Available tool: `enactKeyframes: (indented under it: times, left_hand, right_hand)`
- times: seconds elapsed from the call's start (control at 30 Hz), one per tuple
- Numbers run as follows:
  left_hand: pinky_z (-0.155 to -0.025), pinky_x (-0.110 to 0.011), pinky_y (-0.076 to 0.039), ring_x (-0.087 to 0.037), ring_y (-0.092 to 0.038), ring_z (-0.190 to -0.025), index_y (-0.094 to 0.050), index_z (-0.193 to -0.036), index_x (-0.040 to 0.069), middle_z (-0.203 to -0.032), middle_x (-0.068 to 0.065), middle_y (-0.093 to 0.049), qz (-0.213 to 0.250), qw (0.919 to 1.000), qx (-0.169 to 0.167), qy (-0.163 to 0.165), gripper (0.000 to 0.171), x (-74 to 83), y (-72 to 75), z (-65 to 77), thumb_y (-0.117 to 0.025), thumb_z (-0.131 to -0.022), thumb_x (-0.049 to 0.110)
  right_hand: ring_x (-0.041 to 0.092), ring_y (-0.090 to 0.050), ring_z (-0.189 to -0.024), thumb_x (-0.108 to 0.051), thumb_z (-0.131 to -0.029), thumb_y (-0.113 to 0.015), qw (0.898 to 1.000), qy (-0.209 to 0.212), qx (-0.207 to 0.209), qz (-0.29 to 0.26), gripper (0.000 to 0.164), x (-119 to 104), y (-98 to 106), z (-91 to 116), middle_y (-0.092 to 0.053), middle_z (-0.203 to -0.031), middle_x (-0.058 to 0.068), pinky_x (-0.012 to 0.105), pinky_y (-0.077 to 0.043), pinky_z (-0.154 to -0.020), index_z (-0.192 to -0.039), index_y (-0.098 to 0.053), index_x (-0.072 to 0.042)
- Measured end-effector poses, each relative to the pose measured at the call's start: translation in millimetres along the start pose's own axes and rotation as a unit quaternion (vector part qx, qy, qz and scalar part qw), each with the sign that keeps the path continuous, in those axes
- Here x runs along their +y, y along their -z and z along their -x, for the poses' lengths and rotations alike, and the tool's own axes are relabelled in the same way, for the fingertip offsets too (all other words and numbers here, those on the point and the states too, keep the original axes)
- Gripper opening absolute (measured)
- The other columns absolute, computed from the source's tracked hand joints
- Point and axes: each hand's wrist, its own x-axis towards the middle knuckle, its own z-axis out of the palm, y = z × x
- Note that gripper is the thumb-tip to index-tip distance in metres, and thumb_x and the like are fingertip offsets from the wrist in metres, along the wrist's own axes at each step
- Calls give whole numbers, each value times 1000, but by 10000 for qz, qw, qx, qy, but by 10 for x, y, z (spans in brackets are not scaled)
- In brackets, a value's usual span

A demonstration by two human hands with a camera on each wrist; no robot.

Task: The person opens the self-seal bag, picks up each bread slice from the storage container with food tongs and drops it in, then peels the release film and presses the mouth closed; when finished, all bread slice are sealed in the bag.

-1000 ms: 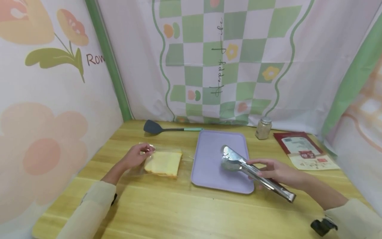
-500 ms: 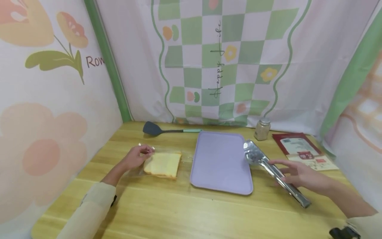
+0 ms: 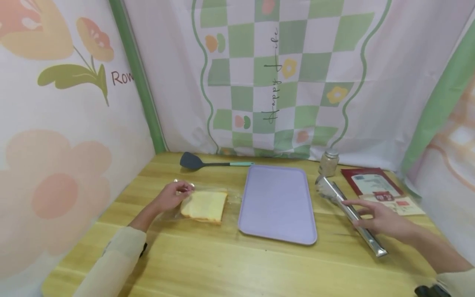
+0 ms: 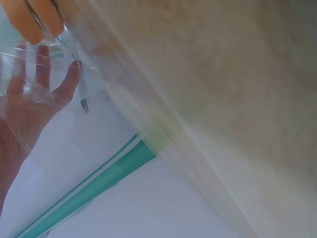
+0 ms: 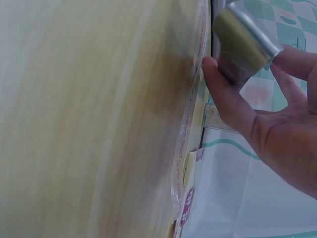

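Note:
My left hand (image 3: 172,197) pinches the edge of a clear plastic bag (image 3: 172,213) at the left of the table. Sliced bread (image 3: 204,205) lies flat beside my fingertips, with the bag's film around it. In the left wrist view the left fingers (image 4: 34,20) show at the top corner, and the clear film hangs below them. To the right of the lilac tray (image 3: 278,206), my right hand (image 3: 386,220) holds metal tongs (image 3: 350,214) between thumb and fingers. The tongs' heads point toward the glass jar, and their arms lie close together. The right wrist view shows the tongs' handle end (image 5: 247,39) above the thumb.
A black spatula (image 3: 193,161) with a mint handle lies behind the bread, its handle end at the tray's back corner. The glass jar (image 3: 328,163) with a metal lid stands at the back right. Beside it lies a red and cream packet (image 3: 378,189). Printed curtains surround the table.
My right hand has carried the tongs rightward from over the tray to the table beside it, and their arms have come closer together. My left hand and the bread have stayed put.

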Motion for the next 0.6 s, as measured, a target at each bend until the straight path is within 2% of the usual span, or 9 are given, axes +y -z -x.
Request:
enactKeyframes:
  times: [0.07, 0.17, 0.27, 0.3, 0.37, 0.47, 0.53, 0.6]
  left_hand:
    - [-90, -44, -54, -32, -65, -101, -67, -101, 3, -113, -16, -68, -16, 10000, -18, 25, 7, 3, 2, -3, -62, -96, 3]
    - [-90, -45, -54, -32, -65, -101, -66, -100, 2, -114, -17, -68, -40, 10000, -32, 51, 6, 9, 8, -5, -62, -96, 2]
    - [-90, -45, -54, -32, -65, -101, -66, -100, 2, -113, -18, -68, -64, 10000, -47, 54, 7, 13, 12, -8, -62, -95, 1]
    - [-90, -45, -54, -32, -65, -101, -66, -100, 1, -113, -18, -68, -60, 10000, -48, 44, 7, 14, 13, -10, -62, -95, 1]
    - [-90, -45, -54, -32, -65, -101, -66, -101, 1, -113, -18, -68, -52, 10000, -67, 22, 7, 17, 13, -15, -61, -96, 1]
    - [-91, -45, -54, -32, -65, -101, -67, -102, 1, -113, -17, -68, -20, 10000, -83, 15, 8, 22, 11, -22, -61, -96, 2]
    - [-90, -45, -54, -32, -65, -101, -67, -102, 1, -113, -17, -68, -23, 9999, -112, 29, 8, 19, 12, -17, -61, -96, 2]
    - [-90, -45, -54, -32, -65, -101, -67, -102, 1, -113, -17, -68, -13, 9999, -139, 38, 8, 11, 14, -10, -62, -96, 2]
  right_hand:
    - [54, -55, -111, -11, -89, -71, 9991, 23, 231, 360, 60, -11, -30, -12, -35, -140, 44, 40, -59, -70, -143, -47, -4]
    - [62, -49, -113, -12, -87, -74, 9950, 164, 456, 873, 57, -32, -55, -34, -42, -139, 40, 56, -56, -74, -138, -52, -2]
    - [62, -50, -111, -10, -85, -76, 9892, 460, 600, 1255, 53, -32, -79, -63, -50, -135, 36, 68, -49, -76, -133, -56, 0]
    - [59, -50, -111, -9, -84, -77, 9870, 552, 644, 1363, 52, -26, -89, -70, -53, -133, 34, 69, -48, -77, -132, -58, 0]
    - [55, -53, -110, -7, -81, -79, 9825, 722, 764, 1537, 51, -8, -111, -85, -58, -129, 29, 69, -48, -80, -129, -60, -1]
    - [54, -52, -111, -5, -80, -79, 9791, 950, 744, 1636, 51, 19, -131, -105, -59, -127, 29, 64, -50, -80, -127, -61, 1]
    - [52, -51, -113, -6, -80, -79, 9799, 988, 639, 1611, 51, 26, -142, -115, -57, -128, 31, 55, -55, -79, -127, -61, 1]
    - [42, -56, -111, -7, -82, -78, 9823, 1004, 457, 1512, 51, 29, -146, -125, -53, -130, 36, 42, -57, -72, -129, -59, 2]
